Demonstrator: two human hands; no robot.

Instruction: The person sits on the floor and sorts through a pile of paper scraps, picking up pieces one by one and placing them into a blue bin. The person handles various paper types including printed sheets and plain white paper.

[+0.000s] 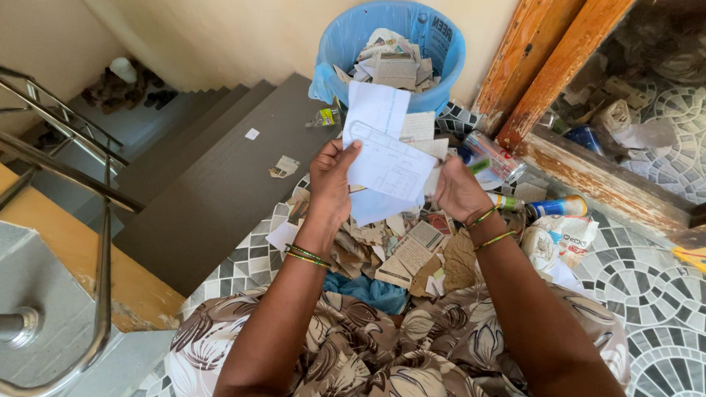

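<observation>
My left hand [330, 178] and my right hand [459, 190] both grip a white sheet of paper [382, 152] with a faint line drawing on it, held up in front of me. Thin green and gold bangles circle both wrists. Under my hands lies a heap of torn paper and cardboard scraps [402, 251] on the patterned tile floor. Beyond the sheet stands a blue plastic bin [347, 42], filled with more paper scraps.
Dark stairs [213, 178] drop away to the left behind a metal handrail [101, 237]. A wooden door frame [545, 64] stands at the right. Plastic bottles and a can [560, 206] lie near it. My floral-print lap [379, 356] fills the bottom.
</observation>
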